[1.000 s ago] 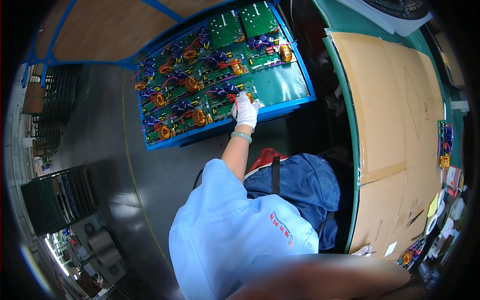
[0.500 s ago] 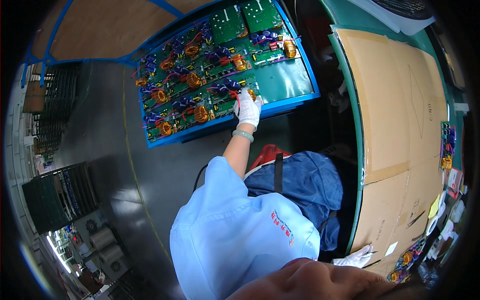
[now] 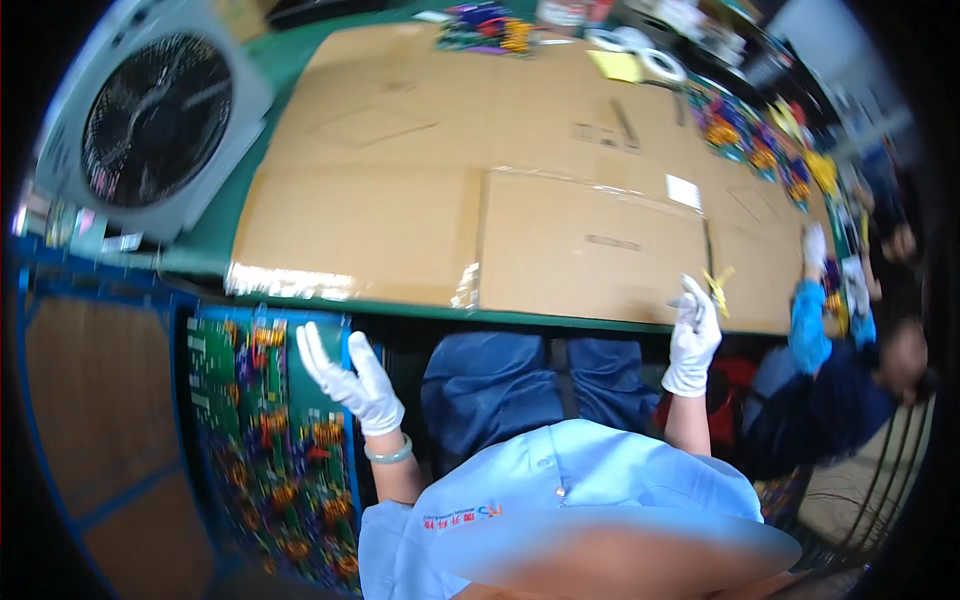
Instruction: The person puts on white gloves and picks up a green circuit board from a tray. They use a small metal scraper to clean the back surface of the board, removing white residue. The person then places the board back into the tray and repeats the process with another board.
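Observation:
My left hand point(image 3: 352, 382), in a white glove, is raised above the edge of a tray of circuit boards point(image 3: 285, 450). Its fingers are spread and nothing shows in them. Green boards with copper-wound coils and dark blue parts fill the tray. At the front edge of the cardboard-covered bench point(image 3: 590, 245), my gloved right hand point(image 3: 693, 342) is held up with fingers extended and slightly bent, and I make out nothing in it. A thin yellow strip-like thing point(image 3: 719, 290) is just beside its fingertips; whether the two touch is unclear.
A grey box fan point(image 3: 160, 120) stands at the bench's left end. Boards lie at the far edge point(image 3: 487, 30) and in a row at the far right point(image 3: 745, 140), near tape rolls point(image 3: 660, 66) and yellow notes point(image 3: 615, 66). A co-worker's gloved hand point(image 3: 814, 245) works at the right.
My body and view have turned from the tray to the bench. My left hand has let go of the board in the tray and lifted away, opening. My right hand has risen from the cardboard.

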Available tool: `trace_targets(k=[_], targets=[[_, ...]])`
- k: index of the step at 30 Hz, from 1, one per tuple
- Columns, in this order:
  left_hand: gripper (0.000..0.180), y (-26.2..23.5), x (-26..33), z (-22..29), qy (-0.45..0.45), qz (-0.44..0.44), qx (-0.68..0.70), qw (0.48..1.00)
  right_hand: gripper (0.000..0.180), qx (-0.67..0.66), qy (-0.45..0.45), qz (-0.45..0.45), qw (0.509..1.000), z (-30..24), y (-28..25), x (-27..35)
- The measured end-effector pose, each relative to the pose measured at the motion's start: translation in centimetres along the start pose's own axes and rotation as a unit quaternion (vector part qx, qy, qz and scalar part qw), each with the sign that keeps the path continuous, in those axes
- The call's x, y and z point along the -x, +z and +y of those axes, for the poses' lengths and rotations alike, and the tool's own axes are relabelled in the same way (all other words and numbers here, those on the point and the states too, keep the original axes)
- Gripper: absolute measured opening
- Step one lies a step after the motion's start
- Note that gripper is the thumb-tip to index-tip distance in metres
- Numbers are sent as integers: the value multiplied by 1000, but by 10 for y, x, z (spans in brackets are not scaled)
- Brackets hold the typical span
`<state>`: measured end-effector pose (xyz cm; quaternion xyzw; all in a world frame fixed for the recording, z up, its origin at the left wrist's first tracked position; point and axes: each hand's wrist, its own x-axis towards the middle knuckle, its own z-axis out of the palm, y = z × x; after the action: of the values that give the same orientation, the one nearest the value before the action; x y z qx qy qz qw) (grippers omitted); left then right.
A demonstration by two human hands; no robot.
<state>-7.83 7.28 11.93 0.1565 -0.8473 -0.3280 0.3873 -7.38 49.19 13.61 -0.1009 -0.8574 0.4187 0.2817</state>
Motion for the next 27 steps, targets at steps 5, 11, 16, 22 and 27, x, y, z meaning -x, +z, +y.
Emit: trace_targets(k=[5,11,16,22,27], targets=[[48,36,-21,60,123,-106,36,986,26,-26,129,7,991,16,-43,12],[48,75,5,100,148,-192,86,966,18,72,1,69,995,30,-81,-11],[48,92,7,107,154,-238,84,955,14,81,-11,90,993,42,-83,-9],[52,95,3,109,172,-311,42,934,16,59,31,91,994,45,-80,7],[69,100,9,109,212,-374,-40,902,16,54,31,97,993,49,-81,14]])
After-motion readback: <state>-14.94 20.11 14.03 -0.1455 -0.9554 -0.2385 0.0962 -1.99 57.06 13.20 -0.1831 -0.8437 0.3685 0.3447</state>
